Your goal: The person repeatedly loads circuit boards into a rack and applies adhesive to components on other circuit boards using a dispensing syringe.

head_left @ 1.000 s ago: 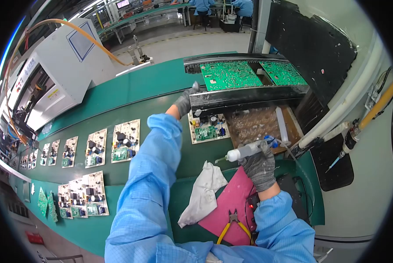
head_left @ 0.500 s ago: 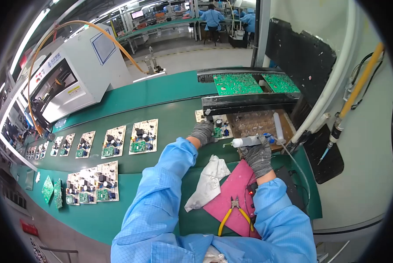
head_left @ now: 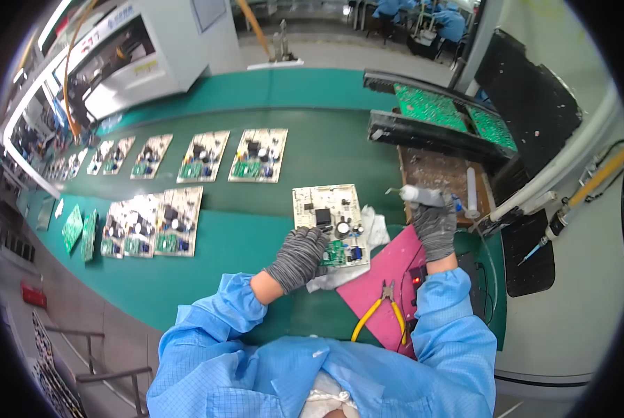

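My left hand, in a grey striped glove, grips the left edge of a circuit board that lies component side up over a white cloth. My gloved right hand is wrapped round a white syringe-like dispenser, whose tip points left above the board's upper right. A thin tube runs from the dispenser's rear. Below my right hand are a pink sheet and yellow-handled cutters.
More boards stand in a row on the green belt, and overlapping boards lie at the left. A black rail holds green boards beside a brown tray. A white machine stands at the back left. People in blue sit far off.
My left hand has brought the circuit board from beside the brown tray toward me, onto the cloth. My right hand still holds the dispenser. The camera view has shifted.
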A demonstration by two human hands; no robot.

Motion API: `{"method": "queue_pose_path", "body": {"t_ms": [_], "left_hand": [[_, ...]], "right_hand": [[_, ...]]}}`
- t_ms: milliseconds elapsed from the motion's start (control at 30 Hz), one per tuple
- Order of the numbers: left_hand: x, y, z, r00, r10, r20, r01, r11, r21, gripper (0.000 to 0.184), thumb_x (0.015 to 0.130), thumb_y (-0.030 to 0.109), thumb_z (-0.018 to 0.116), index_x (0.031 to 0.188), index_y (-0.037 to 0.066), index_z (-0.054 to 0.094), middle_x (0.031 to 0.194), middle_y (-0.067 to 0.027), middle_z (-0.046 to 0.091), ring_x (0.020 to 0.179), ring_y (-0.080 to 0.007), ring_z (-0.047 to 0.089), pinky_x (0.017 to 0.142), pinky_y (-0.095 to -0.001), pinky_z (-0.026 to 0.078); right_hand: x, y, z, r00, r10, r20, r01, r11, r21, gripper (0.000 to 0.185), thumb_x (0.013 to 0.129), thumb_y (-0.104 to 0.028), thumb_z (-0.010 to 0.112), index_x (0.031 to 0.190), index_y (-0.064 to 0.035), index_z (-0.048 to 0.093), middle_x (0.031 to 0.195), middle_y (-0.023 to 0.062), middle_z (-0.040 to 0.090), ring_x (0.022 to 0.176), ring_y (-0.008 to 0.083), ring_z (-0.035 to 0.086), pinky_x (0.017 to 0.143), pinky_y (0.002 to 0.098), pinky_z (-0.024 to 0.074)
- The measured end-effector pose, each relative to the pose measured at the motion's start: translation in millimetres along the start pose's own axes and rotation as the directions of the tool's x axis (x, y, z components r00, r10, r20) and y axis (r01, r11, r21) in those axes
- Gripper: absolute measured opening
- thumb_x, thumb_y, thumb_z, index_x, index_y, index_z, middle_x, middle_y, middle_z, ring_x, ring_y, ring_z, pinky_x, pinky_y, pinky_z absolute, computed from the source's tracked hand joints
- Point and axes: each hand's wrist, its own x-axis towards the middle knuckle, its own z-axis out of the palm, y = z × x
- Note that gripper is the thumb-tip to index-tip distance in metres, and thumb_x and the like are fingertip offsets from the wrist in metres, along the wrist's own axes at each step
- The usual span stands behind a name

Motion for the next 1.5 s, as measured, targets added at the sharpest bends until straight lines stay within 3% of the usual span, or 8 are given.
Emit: {"method": "queue_pose_path", "body": {"t_ms": [200, 300, 700, 833, 900, 1000, 1333, 1500], "left_hand": [[-29.5, 17.2, 27.9, 0.99, -0.118, -0.073, 0.102, 0.975, -0.197, 0.065, 0.06, 0.041, 0.066, 0.109, 0.002, 0.048, 0.108, -0.0195, 0.048, 0.099, -0.0358, 0.045, 0.084, -0.0451, 0.036], [-31.3, 15.5, 33.5, 0.99, -0.122, -0.074, 0.108, 0.979, -0.171, 0.065, 0.061, 0.044, 0.064, 0.109, 0.002, 0.049, 0.108, -0.0204, 0.048, 0.099, -0.0354, 0.045, 0.084, -0.0448, 0.036], [-31.0, 11.0, 36.8, 0.994, -0.103, -0.034, 0.096, 0.98, -0.176, 0.066, 0.063, 0.046, 0.063, 0.111, 0.003, 0.049, 0.109, -0.0194, 0.048, 0.1, -0.0354, 0.046, 0.084, -0.0454, 0.035], [-30.4, 11.6, 29.2, 0.991, -0.13, 0.02, 0.131, 0.962, -0.239, 0.065, 0.06, 0.041, 0.066, 0.111, 0.005, 0.049, 0.109, -0.0177, 0.048, 0.1, -0.0349, 0.045, 0.085, -0.0458, 0.035], [-33.8, 12.3, 35.9, 0.991, -0.128, -0.034, 0.119, 0.974, -0.191, 0.064, 0.061, 0.039, 0.065, 0.111, 0.004, 0.048, 0.109, -0.0178, 0.047, 0.101, -0.0348, 0.045, 0.086, -0.0453, 0.035], [-34.5, 9.7, 40.6, 0.993, -0.106, -0.044, 0.097, 0.978, -0.187, 0.063, 0.063, 0.039, 0.063, 0.112, 0.003, 0.047, 0.109, -0.0191, 0.047, 0.102, -0.0336, 0.046, 0.086, -0.0446, 0.034], [-33.6, 8.2, 38.8, 0.995, -0.094, -0.042, 0.083, 0.974, -0.209, 0.063, 0.064, 0.039, 0.062, 0.113, 0.002, 0.046, 0.108, -0.0194, 0.048, 0.1, -0.0332, 0.047, 0.086, -0.0432, 0.035], [-32.5, 7.2, 39.2, 0.996, -0.086, -0.03, 0.077, 0.972, -0.223, 0.064, 0.065, 0.041, 0.062, 0.113, 0.001, 0.046, 0.108, -0.0193, 0.048, 0.098, -0.0334, 0.047, 0.085, -0.0431, 0.035]], "right_hand": [[-9.0, -30.8, 20.5, 0.955, -0.292, 0.043, 0.287, 0.882, -0.373, 0.045, 0.078, -0.024, 0.06, 0.115, -0.0089, 0.038, 0.106, 0.0109, 0.048, 0.099, 0.0255, 0.049, 0.078, 0.0408, 0.0497], [-6.7, -35.9, 20.6, 0.79, -0.583, 0.19, 0.536, 0.507, -0.675, 0.049, 0.074, -0.016, 0.064, 0.114, -0.0082, 0.036, 0.102, 0.0108, 0.048, 0.098, 0.0272, 0.049, 0.077, 0.0409, 0.0507], [16.1, -60.5, -34.3, 0.591, -0.801, 0.095, 0.28, 0.093, -0.956, 0.033, 0.072, -0.012, 0.066, 0.097, -0.005, 0.045, 0.09, 0.0085, 0.052, 0.074, 0.0169, 0.052, 0.066, 0.0314, 0.0511], [-10.0, -43.9, 18.7, 0.638, -0.735, 0.23, 0.531, 0.204, -0.822, 0.023, 0.074, -0.018, 0.063, 0.087, -0.0049, 0.049, 0.083, 0.0079, 0.054, 0.07, 0.017, 0.052, 0.068, 0.0306, 0.0502], [-32.3, -4.8, 64.4, 0.792, -0.592, 0.148, 0.546, 0.581, -0.604, 0.026, 0.075, -0.025, 0.062, 0.09, -0.0068, 0.05, 0.094, 0.0145, 0.057, 0.076, 0.0228, 0.057, 0.065, 0.0328, 0.0502], [-47.1, 17.2, 64.3, 0.996, -0.09, 0.014, 0.087, 0.902, -0.424, 0.021, 0.076, -0.018, 0.061, 0.09, -0.0068, 0.049, 0.095, 0.0126, 0.056, 0.09, 0.0247, 0.056, 0.071, 0.0366, 0.0514], [-20.6, 75.6, 13.2, 0.983, -0.015, -0.18, -0.066, 0.896, -0.439, 0.019, 0.078, -0.008, 0.06, 0.093, -0.0053, 0.049, 0.093, 0.0107, 0.054, 0.093, 0.024, 0.054, 0.071, 0.0374, 0.0529], [-25.4, 79.4, 23.8, 0.99, -0.123, -0.065, 0.03, 0.646, -0.762, 0.03, 0.077, -0.005, 0.06, 0.101, -0.0051, 0.042, 0.096, 0.0111, 0.051, 0.09, 0.0221, 0.055, 0.066, 0.0345, 0.0544]]}}
